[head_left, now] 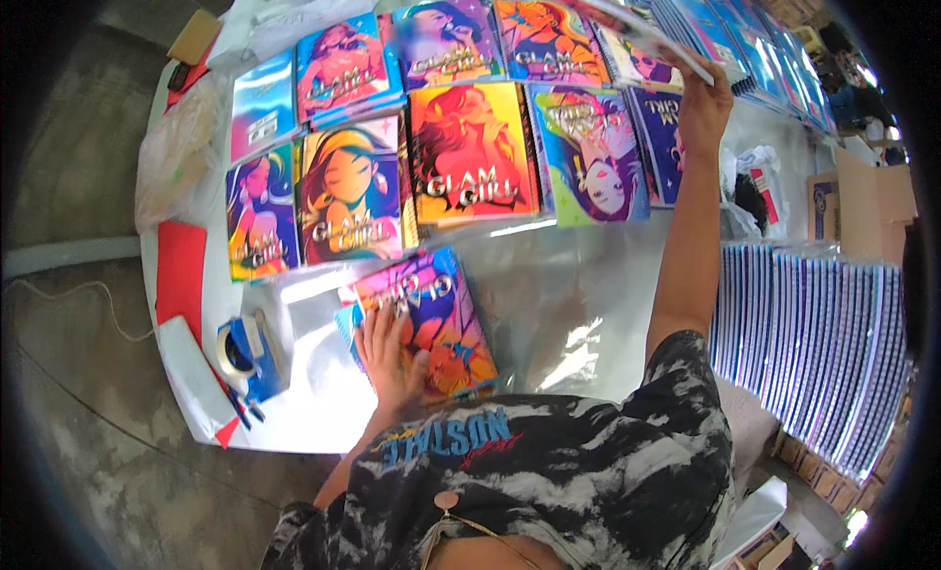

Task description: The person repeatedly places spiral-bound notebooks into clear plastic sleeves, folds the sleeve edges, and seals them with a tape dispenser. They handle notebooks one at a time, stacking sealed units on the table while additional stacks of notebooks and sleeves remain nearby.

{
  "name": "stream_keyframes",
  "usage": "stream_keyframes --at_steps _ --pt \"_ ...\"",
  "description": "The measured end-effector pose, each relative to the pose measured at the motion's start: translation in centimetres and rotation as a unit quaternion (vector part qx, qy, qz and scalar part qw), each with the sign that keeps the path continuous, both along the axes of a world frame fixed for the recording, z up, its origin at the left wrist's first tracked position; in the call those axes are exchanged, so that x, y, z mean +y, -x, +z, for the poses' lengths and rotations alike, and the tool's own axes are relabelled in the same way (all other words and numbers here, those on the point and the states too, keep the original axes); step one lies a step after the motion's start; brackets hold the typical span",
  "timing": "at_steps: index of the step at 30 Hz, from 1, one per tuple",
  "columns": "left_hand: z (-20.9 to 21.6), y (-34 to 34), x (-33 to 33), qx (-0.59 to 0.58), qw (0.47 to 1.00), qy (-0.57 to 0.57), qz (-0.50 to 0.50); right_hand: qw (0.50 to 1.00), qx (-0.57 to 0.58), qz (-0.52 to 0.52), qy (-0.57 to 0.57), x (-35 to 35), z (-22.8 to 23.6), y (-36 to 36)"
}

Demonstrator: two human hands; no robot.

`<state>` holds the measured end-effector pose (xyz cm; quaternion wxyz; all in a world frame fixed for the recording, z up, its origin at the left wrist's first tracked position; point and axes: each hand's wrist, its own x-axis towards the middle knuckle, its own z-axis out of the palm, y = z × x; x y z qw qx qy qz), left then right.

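Near the table's front edge, my left hand (390,359) lies with spread fingers on a small stack of spiral notebooks (446,315), their top cover purple, blue and orange. My right arm stretches to the far right, where my right hand (704,90) grips the edge of a notebook (652,39) seen almost edge-on. This notebook is tilted above a pile with a white-haloed drawn figure (637,62). Two rows of illustrated notebooks span the table, among them a red-yellow one (472,153), a green-purple one (593,158) and one with a yellow headband drawing (351,188).
A blue tape dispenser (257,359) and a red strip (181,276) lie at the left edge, beside a clear plastic bag (181,158). A long row of upright spiral notebooks (809,345) stands at right, below a cardboard box (872,202). More notebooks (769,65) cover the far right.
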<state>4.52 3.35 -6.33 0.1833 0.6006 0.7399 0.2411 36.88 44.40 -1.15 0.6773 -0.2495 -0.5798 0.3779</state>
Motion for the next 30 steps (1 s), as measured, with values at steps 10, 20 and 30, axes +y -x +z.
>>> stream_keyframes --at_steps 10,20,30 --pt "-0.1 5.1 -5.0 -0.402 0.882 0.075 0.234 0.839 -0.149 0.157 0.498 -28.7 -6.3 10.5" --pt "-3.6 5.6 -4.2 -0.429 0.875 0.085 0.207 0.789 -0.258 0.199 0.521 -33.1 -8.6 18.6" --pt "-0.5 4.7 -4.6 -0.681 0.715 0.042 0.153 0.867 -0.087 0.158 0.465 -37.0 -5.1 18.9"
